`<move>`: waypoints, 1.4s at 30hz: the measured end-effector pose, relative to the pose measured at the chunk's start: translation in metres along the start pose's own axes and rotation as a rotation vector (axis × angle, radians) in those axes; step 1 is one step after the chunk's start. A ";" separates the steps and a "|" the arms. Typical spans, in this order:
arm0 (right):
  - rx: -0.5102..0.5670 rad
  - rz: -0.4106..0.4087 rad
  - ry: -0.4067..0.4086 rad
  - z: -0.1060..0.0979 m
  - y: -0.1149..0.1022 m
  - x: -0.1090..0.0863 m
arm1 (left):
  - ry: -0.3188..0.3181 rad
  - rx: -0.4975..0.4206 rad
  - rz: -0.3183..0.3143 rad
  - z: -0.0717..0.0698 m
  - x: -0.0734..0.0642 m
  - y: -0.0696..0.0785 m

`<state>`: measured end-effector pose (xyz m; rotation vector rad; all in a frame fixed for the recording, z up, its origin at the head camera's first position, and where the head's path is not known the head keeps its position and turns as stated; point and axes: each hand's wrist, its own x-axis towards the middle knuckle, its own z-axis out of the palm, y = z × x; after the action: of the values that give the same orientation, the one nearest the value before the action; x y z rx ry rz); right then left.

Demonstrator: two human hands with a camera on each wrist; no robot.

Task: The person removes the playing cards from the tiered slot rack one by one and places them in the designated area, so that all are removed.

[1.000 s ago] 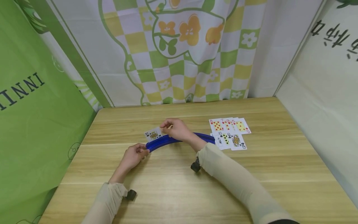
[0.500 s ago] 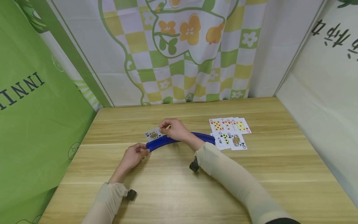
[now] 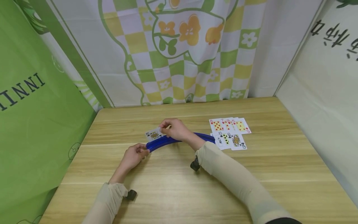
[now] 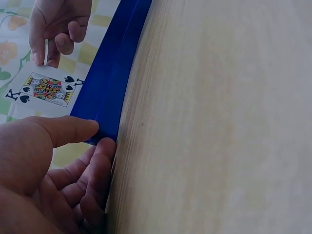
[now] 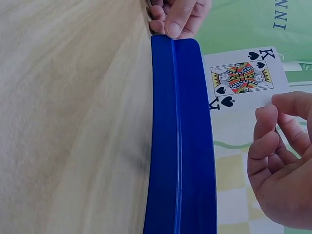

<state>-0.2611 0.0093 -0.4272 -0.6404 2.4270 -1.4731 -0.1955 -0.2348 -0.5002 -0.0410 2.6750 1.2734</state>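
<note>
A curved blue card holder (image 3: pixel 162 142) stands on the table in front of me. My left hand (image 3: pixel 133 157) pinches its left end, thumb (image 4: pixel 78 130) on the face and curled fingers underneath. Behind that end, a king of spades (image 3: pixel 153 135) sticks up face toward me, slightly tilted. Thumb and fingertips of my right hand (image 3: pixel 176 129) pinch the card's upper right corner. In the right wrist view, the king (image 5: pixel 242 78) meets the rear edge of the holder (image 5: pixel 183 136); whether its lower edge sits in a slot is hidden.
To the right, several face-up playing cards lie in two overlapping rows: a red row (image 3: pixel 216 126) behind and a black row (image 3: pixel 236 140) in front. The front row touches or lies near the holder's right end. A patterned curtain (image 3: pixel 179 71) hangs behind the wooden table (image 3: pixel 167 189).
</note>
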 end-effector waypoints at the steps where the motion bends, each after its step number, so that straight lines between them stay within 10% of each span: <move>1: 0.002 0.001 -0.002 -0.001 0.000 0.000 | 0.001 0.000 -0.001 0.000 0.000 0.000; 42: -0.058 -0.037 0.120 -0.038 0.009 -0.020 | 0.010 0.001 0.026 0.000 0.000 0.000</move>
<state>-0.2613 0.0521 -0.4181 -0.6290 2.5701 -1.5014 -0.1957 -0.2342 -0.5002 -0.0121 2.6934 1.2833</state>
